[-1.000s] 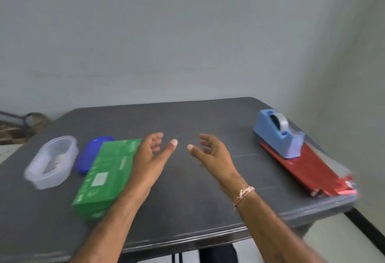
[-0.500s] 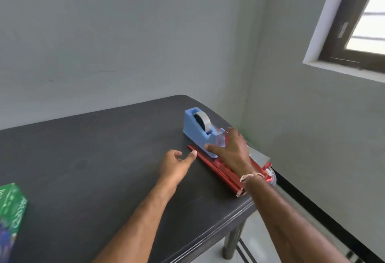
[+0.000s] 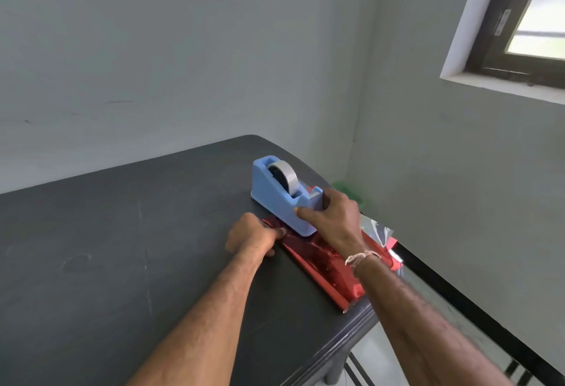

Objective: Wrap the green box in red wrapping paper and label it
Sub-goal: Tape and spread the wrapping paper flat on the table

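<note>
- Desk point(image 3: 122, 248): a dark top. Everything listed below sits near its right edge.
- Red wrapping paper point(image 3: 324, 266): a shiny folded strip lying flat along the desk's right edge. Its far end is pinned under the dispenser, and a silvery reverse side shows at its right. It is not unfolded or spread out, so I judge that wrapping has not begun.
- Tape dispenser point(image 3: 275, 202): blue, upright, resting on the paper's far end. It has to come off before the sheet is free.
- Right grip point(image 3: 333, 217): closed around the dispenser's near end, thumb on the side wall and fingers over the top.
- Left grip point(image 3: 253, 237): fingers curled at the paper's far left corner, just beside the dispenser. It appears to pinch the paper's edge, though the contact itself is partly hidden from me.
- Tape roll point(image 3: 282, 176): grey, seated in the dispenser. I see no strip pulled out.
- Green box: not in my view, so I cannot place it.
- Label: none seen.
- Status: I read this as the opening step, freeing the paper. Spreading it, placing the box, folding, taping and labelling all remain.
</note>
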Demonstrator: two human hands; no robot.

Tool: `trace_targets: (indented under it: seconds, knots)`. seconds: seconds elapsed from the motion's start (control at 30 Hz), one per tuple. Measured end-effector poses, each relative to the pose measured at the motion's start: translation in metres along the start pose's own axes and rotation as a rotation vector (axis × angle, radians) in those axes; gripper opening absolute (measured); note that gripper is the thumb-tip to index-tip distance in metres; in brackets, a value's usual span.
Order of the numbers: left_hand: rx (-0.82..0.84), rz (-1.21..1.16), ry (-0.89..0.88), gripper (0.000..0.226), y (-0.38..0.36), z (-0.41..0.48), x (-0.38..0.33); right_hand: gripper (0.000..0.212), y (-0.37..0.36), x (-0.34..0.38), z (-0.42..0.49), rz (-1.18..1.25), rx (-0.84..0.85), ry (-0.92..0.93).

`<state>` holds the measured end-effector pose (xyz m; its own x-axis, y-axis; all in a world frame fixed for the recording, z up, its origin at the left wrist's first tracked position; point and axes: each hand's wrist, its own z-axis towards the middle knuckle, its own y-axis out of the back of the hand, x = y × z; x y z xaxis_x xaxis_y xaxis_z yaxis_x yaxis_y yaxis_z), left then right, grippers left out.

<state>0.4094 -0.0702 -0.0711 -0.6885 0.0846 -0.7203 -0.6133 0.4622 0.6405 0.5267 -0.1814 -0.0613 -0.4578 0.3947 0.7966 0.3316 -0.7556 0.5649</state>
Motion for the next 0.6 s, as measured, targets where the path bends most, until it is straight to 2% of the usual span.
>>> trace_targets:
  seconds: [0.17, 0.27, 0.43, 0.5, 0.6]
  knots:
    - [-0.042, -0.112, -0.027, 0.02, -0.001, -0.002, 0.002, 0.04, 0.006, 0.011, 0.007, -0.015, 0.004, -0.032]
    - [-0.053, -0.355, -0.02, 0.016, 0.001, 0.001, 0.007, 0.04, 0.008, 0.017, 0.012, -0.012, 0.013, -0.053]
    - [0.136, -0.814, 0.107, 0.013, 0.027, -0.002, 0.029, 0.039, 0.011, 0.025, 0.015, 0.01, 0.022, -0.105]
    - [0.139, -0.859, 0.11, 0.014, 0.049, -0.003, 0.049, 0.038, 0.011, 0.026, 0.01, 0.013, 0.021, -0.104]
    - [0.057, -0.842, 0.097, 0.015, 0.095, -0.008, 0.091, 0.038, 0.006, 0.021, -0.005, 0.014, 0.009, -0.082]
